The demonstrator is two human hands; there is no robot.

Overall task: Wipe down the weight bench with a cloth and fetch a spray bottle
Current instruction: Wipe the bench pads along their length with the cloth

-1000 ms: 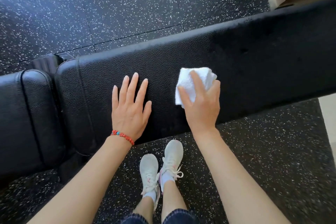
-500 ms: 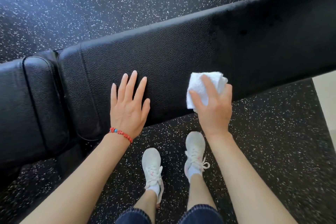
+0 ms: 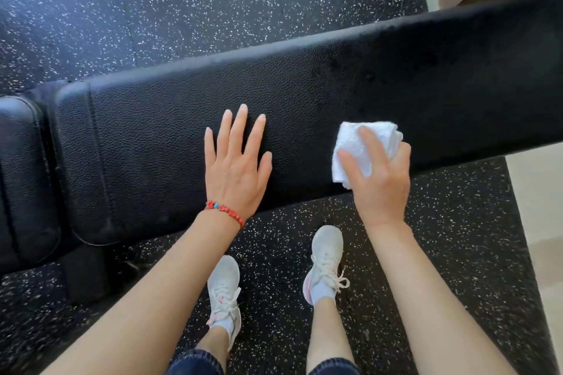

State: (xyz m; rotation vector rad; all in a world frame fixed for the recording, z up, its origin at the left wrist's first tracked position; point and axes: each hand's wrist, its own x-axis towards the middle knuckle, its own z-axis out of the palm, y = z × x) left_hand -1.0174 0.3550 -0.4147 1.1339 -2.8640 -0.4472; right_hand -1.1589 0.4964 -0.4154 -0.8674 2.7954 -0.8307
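Our left hand (image 3: 236,167) lies flat, fingers spread, on the bench (image 3: 304,94); at its 3 o'clock our right hand (image 3: 379,179) grips the cloth (image 3: 350,146). We risk dragging the cloth off the near edge.

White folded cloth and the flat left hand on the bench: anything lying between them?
Nothing. In the head view only bare black textured bench padding separates the left hand from the white folded cloth gripped by the right hand.

The person's arms are bare to the elbow. A red beaded bracelet with one blue bead (image 3: 225,212) circles the left wrist. Below the bracelet: pale grey lace-up sneakers (image 3: 326,256), white socks, dark denim cuffs.
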